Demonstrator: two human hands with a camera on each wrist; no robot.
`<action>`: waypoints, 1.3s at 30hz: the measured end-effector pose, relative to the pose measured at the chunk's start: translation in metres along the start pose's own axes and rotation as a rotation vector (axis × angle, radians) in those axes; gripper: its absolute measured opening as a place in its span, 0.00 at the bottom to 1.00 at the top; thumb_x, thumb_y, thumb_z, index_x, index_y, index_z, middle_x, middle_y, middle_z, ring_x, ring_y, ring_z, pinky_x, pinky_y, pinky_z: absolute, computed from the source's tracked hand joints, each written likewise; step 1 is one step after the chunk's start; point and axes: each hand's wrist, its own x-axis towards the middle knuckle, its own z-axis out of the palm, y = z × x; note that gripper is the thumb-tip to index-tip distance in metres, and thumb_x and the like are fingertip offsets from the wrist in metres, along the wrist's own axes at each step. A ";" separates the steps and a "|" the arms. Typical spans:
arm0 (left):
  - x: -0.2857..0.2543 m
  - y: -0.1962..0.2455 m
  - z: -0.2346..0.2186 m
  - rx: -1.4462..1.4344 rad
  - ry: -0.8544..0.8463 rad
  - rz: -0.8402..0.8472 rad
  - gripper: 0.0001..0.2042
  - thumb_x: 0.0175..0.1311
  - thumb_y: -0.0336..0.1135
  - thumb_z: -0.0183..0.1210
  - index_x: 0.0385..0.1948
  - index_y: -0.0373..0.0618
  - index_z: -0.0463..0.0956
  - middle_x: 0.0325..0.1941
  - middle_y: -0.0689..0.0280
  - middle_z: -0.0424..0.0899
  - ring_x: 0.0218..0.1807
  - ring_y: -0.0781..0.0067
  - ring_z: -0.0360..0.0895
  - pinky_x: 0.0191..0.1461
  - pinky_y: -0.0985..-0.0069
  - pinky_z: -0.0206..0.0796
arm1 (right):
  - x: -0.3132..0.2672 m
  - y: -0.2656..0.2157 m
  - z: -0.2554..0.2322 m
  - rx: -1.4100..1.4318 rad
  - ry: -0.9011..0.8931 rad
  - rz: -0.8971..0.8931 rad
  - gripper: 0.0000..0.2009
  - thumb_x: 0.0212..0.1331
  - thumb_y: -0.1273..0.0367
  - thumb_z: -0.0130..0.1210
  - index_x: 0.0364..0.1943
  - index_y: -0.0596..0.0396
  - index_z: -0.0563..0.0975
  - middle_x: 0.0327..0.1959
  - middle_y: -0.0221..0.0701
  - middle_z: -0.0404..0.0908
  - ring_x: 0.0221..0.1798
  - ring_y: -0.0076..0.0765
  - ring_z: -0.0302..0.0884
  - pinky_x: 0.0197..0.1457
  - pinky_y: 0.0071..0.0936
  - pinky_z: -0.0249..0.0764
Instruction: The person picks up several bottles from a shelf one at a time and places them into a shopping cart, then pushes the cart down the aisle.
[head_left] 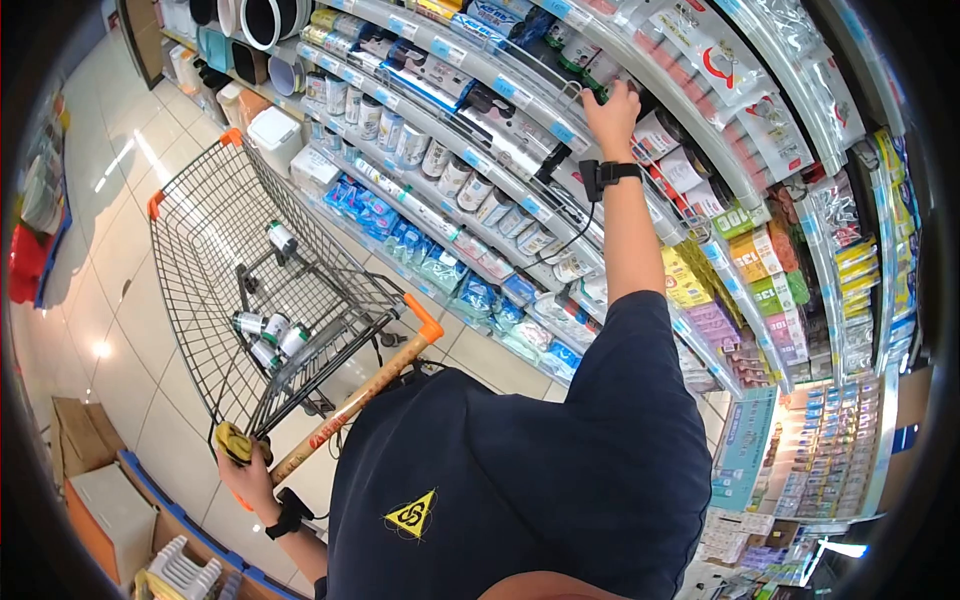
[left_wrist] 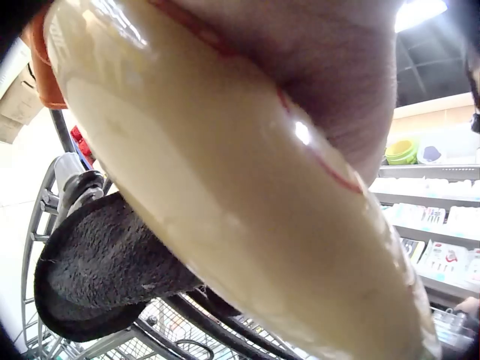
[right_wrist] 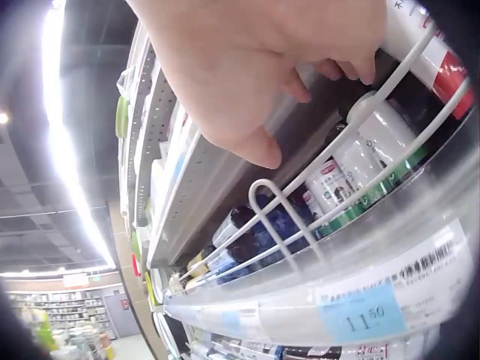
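Observation:
My right hand (head_left: 612,115) reaches over a wire guard (right_wrist: 360,139) into a shelf row. In the right wrist view its thumb and fingers hang apart above white bottles (right_wrist: 382,131) with green bases, and no object shows between them. On the other side, my left hand (head_left: 250,478) lies over the end of the shopping cart's handle (head_left: 350,400). Its fingers hold a bunched yellow-and-black cloth (head_left: 236,441) on the handle's far side. The left wrist view shows the palm against the handle, with the cloth's dark fuzzy part (left_wrist: 105,266) beyond; the fingertips are hidden.
Several white bottles with dark and green ends (head_left: 292,340) lie in the wire cart (head_left: 190,270), and one bottle (head_left: 281,239) lies farther forward. Tiered shelves (head_left: 470,150) of packaged goods curve along the right. A cardboard box (head_left: 85,440) stands at the lower left.

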 end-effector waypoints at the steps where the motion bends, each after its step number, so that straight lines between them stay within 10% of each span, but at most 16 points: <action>1: 0.001 0.003 -0.001 0.006 -0.011 -0.009 0.16 0.54 0.28 0.67 0.44 0.34 0.76 0.37 0.56 0.83 0.39 0.63 0.81 0.47 0.70 0.72 | 0.007 0.008 0.004 -0.016 -0.096 0.078 0.34 0.49 0.51 0.64 0.56 0.63 0.75 0.56 0.59 0.72 0.63 0.62 0.66 0.66 0.51 0.63; 8: 0.003 0.000 0.001 0.034 0.008 0.018 0.16 0.55 0.29 0.67 0.43 0.33 0.76 0.36 0.56 0.83 0.38 0.62 0.81 0.47 0.69 0.72 | 0.067 0.052 0.046 -0.086 -0.011 0.209 0.38 0.49 0.48 0.63 0.62 0.59 0.72 0.64 0.59 0.68 0.70 0.63 0.61 0.70 0.45 0.61; 11: 0.002 0.003 0.002 0.006 0.010 -0.016 0.16 0.55 0.29 0.66 0.44 0.33 0.76 0.36 0.56 0.83 0.38 0.61 0.81 0.47 0.69 0.71 | 0.091 0.089 0.065 0.008 -0.203 0.183 0.34 0.49 0.48 0.64 0.62 0.46 0.75 0.64 0.39 0.74 0.70 0.49 0.66 0.71 0.40 0.62; 18: 0.002 0.010 -0.001 0.087 -0.014 -0.079 0.16 0.54 0.29 0.66 0.44 0.34 0.77 0.37 0.56 0.83 0.40 0.60 0.81 0.49 0.69 0.71 | 0.084 0.079 0.057 -0.137 -0.263 0.296 0.36 0.51 0.47 0.63 0.63 0.51 0.73 0.65 0.42 0.73 0.71 0.49 0.65 0.72 0.38 0.60; 29: 0.003 0.007 0.002 0.081 0.058 -0.004 0.15 0.53 0.29 0.67 0.42 0.35 0.77 0.37 0.54 0.83 0.39 0.55 0.81 0.48 0.67 0.71 | 0.041 0.035 0.022 -0.024 -0.119 -0.019 0.35 0.49 0.60 0.68 0.63 0.55 0.68 0.58 0.50 0.75 0.56 0.60 0.75 0.57 0.47 0.73; 39: 0.006 0.012 -0.001 0.054 -0.019 -0.034 0.17 0.55 0.29 0.66 0.47 0.34 0.77 0.36 0.57 0.82 0.40 0.65 0.80 0.49 0.70 0.71 | -0.017 -0.068 -0.065 0.389 0.081 -0.460 0.32 0.47 0.72 0.70 0.60 0.55 0.70 0.59 0.42 0.75 0.60 0.50 0.74 0.63 0.38 0.71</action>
